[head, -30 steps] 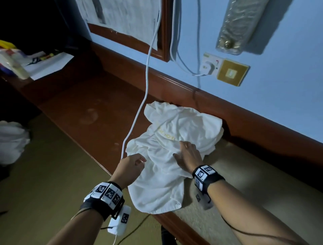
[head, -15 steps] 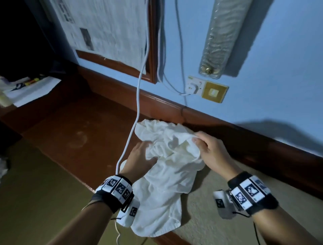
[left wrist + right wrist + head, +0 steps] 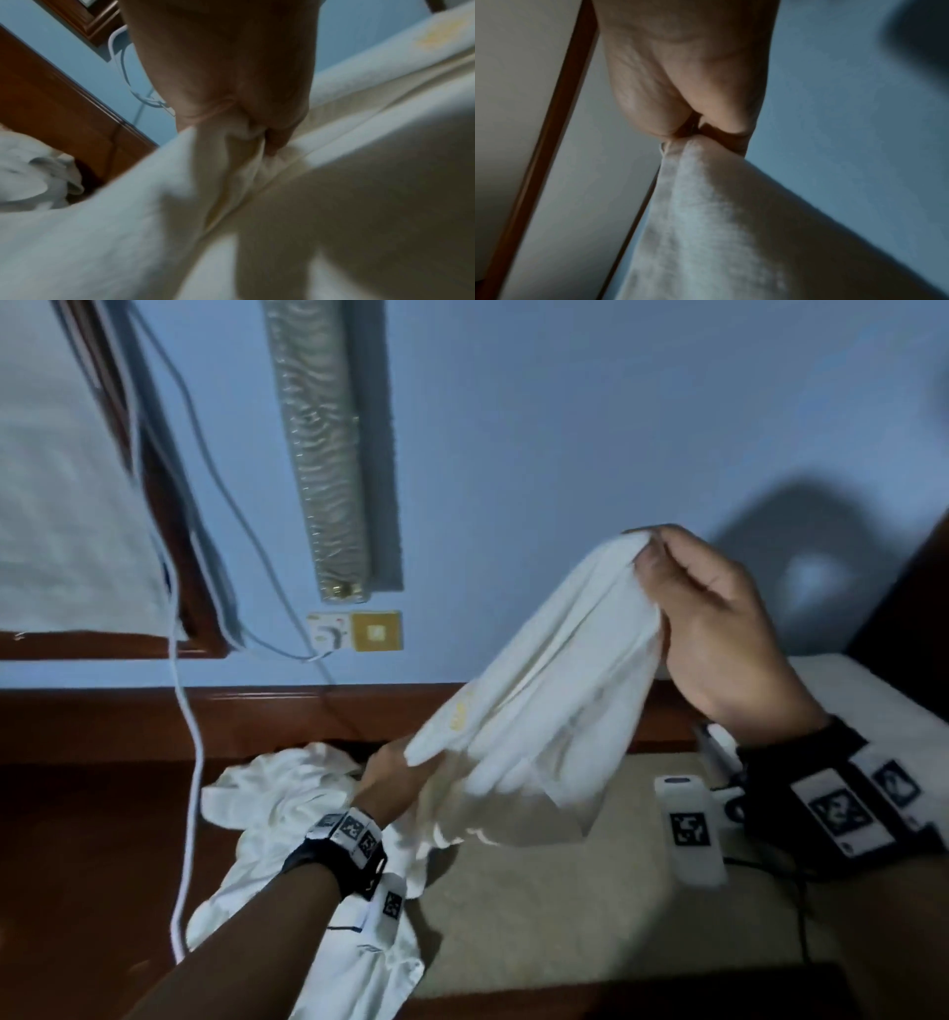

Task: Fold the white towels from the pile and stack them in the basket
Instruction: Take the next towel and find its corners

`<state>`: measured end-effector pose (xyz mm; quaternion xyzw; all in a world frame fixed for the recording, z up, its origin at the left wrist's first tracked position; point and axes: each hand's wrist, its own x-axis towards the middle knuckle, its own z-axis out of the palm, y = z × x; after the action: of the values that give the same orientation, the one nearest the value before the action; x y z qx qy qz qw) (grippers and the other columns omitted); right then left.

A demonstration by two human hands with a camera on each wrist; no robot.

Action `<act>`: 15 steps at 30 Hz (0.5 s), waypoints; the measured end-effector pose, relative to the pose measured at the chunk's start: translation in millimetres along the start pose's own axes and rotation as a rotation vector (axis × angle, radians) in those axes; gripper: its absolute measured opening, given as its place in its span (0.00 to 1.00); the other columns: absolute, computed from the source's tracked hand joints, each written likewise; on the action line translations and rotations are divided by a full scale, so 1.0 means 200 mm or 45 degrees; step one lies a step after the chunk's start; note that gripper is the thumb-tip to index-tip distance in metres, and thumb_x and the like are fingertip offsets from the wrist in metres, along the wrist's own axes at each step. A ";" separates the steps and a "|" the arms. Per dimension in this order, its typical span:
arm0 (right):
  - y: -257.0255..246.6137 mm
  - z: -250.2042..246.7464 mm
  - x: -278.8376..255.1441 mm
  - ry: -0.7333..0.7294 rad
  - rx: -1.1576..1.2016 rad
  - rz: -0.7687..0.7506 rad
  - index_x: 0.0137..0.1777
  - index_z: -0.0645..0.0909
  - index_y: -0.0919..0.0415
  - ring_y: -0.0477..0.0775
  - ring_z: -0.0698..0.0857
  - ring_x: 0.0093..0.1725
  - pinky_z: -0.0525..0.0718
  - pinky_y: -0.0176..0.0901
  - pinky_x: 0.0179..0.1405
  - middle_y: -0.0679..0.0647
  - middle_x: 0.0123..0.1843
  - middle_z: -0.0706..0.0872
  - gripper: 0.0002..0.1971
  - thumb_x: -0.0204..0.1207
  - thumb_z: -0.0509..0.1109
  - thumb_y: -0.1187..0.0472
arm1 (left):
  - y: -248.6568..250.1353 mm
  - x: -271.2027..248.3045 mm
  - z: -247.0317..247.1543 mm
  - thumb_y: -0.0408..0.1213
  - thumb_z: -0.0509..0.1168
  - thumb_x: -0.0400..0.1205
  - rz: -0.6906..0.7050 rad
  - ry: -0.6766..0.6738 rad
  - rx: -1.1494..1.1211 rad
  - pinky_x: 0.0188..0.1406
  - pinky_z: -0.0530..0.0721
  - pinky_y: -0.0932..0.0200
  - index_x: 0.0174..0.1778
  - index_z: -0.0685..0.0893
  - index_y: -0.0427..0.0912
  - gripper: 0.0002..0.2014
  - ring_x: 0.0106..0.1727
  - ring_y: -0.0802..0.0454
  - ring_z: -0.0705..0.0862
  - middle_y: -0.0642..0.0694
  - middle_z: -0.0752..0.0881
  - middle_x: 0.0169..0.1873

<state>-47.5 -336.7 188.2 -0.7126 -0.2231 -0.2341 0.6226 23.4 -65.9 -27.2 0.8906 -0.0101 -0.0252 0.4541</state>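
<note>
A white towel (image 3: pixel 554 690) with a small yellow mark hangs in the air, stretched between both hands. My right hand (image 3: pixel 662 562) pinches its upper corner high at the right; the right wrist view shows the towel (image 3: pixel 706 213) bunched into the fingers of that right hand (image 3: pixel 693 134). My left hand (image 3: pixel 395 767) grips the towel's lower end just above the pile, and the left wrist view shows the left hand (image 3: pixel 257 130) with cloth (image 3: pixel 154 213) gathered in its fingers. The pile of white towels (image 3: pixel 277 793) lies on the wooden ledge below. No basket is in view.
A white cable (image 3: pixel 187 762) hangs down the blue wall (image 3: pixel 565 428) to the ledge (image 3: pixel 92 839) left of the pile. A wall socket (image 3: pixel 354 631) sits above the ledge's raised back edge. A beige padded surface (image 3: pixel 554 906) lies under the lifted towel.
Both hands have lifted one towel off the pile. My right hand rose up and to the right with a corner, while the left stays low at the other end.
</note>
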 end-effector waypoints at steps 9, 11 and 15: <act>0.17 -0.60 -0.28 -0.113 -0.764 0.354 0.59 0.85 0.46 0.45 0.88 0.59 0.84 0.54 0.67 0.42 0.56 0.89 0.12 0.77 0.73 0.57 | 0.83 -0.18 -0.13 0.39 0.60 0.68 0.584 -0.076 0.041 0.45 0.84 0.53 0.41 0.86 0.50 0.11 0.44 0.52 0.88 0.50 0.91 0.38; 0.11 -0.54 -0.31 -0.329 -0.657 0.409 0.75 0.77 0.49 0.44 0.81 0.74 0.80 0.49 0.74 0.45 0.71 0.84 0.28 0.77 0.81 0.55 | 1.09 -0.26 -0.10 0.40 0.60 0.68 0.698 -0.139 0.110 0.43 0.83 0.56 0.37 0.86 0.52 0.09 0.41 0.55 0.87 0.52 0.90 0.36; 0.02 -0.39 -0.30 -0.440 -0.687 0.247 0.71 0.79 0.46 0.38 0.86 0.64 0.86 0.49 0.65 0.40 0.65 0.87 0.23 0.79 0.75 0.39 | 1.48 -0.37 -0.05 0.37 0.69 0.74 0.724 -0.161 0.330 0.43 0.87 0.58 0.43 0.86 0.55 0.07 0.43 0.57 0.89 0.54 0.92 0.40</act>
<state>-97.3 -415.9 156.4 -0.8989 -0.1862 -0.1001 0.3838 -48.4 -229.0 220.8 0.8991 -0.2898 0.0490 0.3243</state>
